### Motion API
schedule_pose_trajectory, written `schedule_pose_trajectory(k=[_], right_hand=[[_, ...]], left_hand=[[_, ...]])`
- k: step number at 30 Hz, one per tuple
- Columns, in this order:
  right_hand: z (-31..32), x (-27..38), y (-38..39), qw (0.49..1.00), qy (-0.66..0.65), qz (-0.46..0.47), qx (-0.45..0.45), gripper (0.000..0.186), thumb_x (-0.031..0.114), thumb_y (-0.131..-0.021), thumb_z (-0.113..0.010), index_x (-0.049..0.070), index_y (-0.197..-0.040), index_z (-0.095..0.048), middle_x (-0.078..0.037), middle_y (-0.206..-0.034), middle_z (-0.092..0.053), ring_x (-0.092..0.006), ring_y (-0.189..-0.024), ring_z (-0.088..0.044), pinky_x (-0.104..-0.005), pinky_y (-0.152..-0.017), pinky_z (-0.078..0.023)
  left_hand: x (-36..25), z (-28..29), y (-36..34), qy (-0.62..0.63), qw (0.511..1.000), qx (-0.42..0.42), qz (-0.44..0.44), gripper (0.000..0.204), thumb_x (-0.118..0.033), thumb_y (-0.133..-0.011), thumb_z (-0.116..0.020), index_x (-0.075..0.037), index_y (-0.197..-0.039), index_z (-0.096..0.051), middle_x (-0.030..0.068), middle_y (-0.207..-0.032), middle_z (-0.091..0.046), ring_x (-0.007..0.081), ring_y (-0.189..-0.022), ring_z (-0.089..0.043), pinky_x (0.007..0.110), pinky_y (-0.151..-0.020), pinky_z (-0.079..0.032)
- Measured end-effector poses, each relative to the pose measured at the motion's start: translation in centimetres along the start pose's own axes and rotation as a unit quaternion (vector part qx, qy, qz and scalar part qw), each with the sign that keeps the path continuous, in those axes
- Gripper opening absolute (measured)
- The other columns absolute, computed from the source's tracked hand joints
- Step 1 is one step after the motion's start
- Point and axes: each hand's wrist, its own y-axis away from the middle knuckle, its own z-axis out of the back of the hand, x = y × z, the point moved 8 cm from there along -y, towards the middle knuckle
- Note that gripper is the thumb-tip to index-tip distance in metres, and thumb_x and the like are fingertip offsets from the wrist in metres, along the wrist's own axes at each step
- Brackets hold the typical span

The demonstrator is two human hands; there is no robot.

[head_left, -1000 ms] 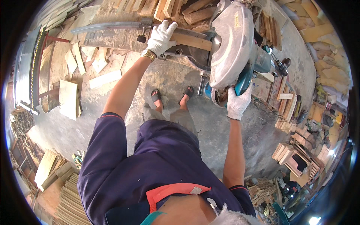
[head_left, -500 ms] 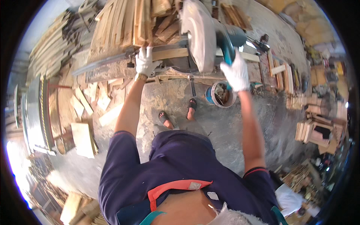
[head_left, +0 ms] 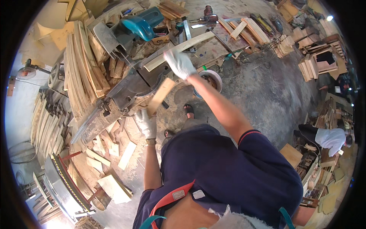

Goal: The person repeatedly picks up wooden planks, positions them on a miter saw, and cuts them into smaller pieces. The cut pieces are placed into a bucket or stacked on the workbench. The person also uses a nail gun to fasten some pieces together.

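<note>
My left hand [head_left: 146, 124], in a white work glove, grips the lower end of a short flat wood board [head_left: 161, 95] in front of the saw base. My gloved right hand [head_left: 180, 65] is over the near side of a long wood strip [head_left: 200, 40] lying across the right part of the saw bench. Motion blurs its fingers, so I cannot make out whether they hold the strip. The miter saw [head_left: 143, 23], with its blue-green motor housing, stands raised at the back, apart from both hands. Its grey slotted base [head_left: 142, 81] lies between the hands.
A bucket [head_left: 217, 81] of scraps stands right of my feet. Stacked planks [head_left: 82, 63] lie left of the saw, with offcuts [head_left: 110, 143] on the floor below. A cordless drill [head_left: 209, 14] and more strips lie back right. Another person [head_left: 331, 137] is at far right.
The saw head is released and raised. My right hand has gone from its handle to the long strip. My left hand has drawn back toward me with the short board. The view has turned.
</note>
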Motion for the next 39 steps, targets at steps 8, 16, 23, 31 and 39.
schedule_pose_trajectory(k=[8,16,23,31,39], right_hand=[[-8.5,-17.7,21.5,0.702,-0.542,-0.453,0.092,0.04,0.038,-0.092,-0.076,0.0,-0.104,-0.073,-0.011,-0.088,-0.072,-0.0157,-0.054,-0.064,-0.0288,-0.046,-0.048],[-2.6,-26.5,27.4,0.696,-0.518,-0.497,0.024,0.049,0.039,-0.093,-0.076,-0.003,-0.117,-0.069,-0.012,-0.086,-0.072,-0.0186,-0.06,-0.07,-0.0293,-0.052,-0.054],[-0.7,-26.4,28.7,0.699,-0.49,-0.52,0.021,0.046,0.043,-0.092,-0.077,-0.001,-0.105,-0.075,-0.01,-0.086,-0.073,-0.0167,-0.059,-0.069,-0.0316,-0.053,-0.056],[-0.4,-25.3,33.4,0.668,-0.403,-0.625,-0.035,0.079,0.066,-0.09,-0.065,-0.001,-0.131,-0.065,-0.016,-0.101,-0.075,-0.0238,-0.082,-0.074,-0.0365,-0.066,-0.06],[1.9,-28.4,33.2,0.713,-0.349,-0.606,-0.058,0.06,0.057,-0.095,-0.064,0.002,-0.119,-0.067,-0.011,-0.094,-0.071,-0.0177,-0.072,-0.068,-0.0328,-0.061,-0.056]], left_hand=[[-10.5,-9.4,-3.0,-0.022,0.975,0.164,-0.15,0.051,-0.019,-0.068,-0.082,-0.014,-0.116,-0.066,0.0114,-0.117,-0.058,0.0341,-0.116,-0.057,0.054,-0.102,-0.044],[-21.1,-18.3,-6.1,-0.026,0.909,0.279,-0.307,0.06,-0.027,-0.073,-0.083,-0.015,-0.126,-0.058,0.0103,-0.121,-0.058,0.0332,-0.124,-0.054,0.058,-0.111,-0.038],[-22.5,-22.1,-5.0,-0.072,0.866,0.392,-0.302,0.065,-0.031,-0.069,-0.086,-0.014,-0.124,-0.057,0.0104,-0.12,-0.059,0.0328,-0.122,-0.054,0.053,-0.108,-0.039],[-18.0,-20.1,-2.4,0.017,0.878,0.4,-0.262,0.064,-0.026,-0.059,-0.09,-0.01,-0.113,-0.06,0.0122,-0.11,-0.063,0.0332,-0.114,-0.059,0.051,-0.103,-0.042],[-13.9,-16.6,-1.4,0.139,0.911,0.377,-0.092,0.042,-0.018,-0.064,-0.087,-0.004,-0.094,-0.062,0.0176,-0.084,-0.066,0.0389,-0.083,-0.066,0.049,-0.073,-0.051]])
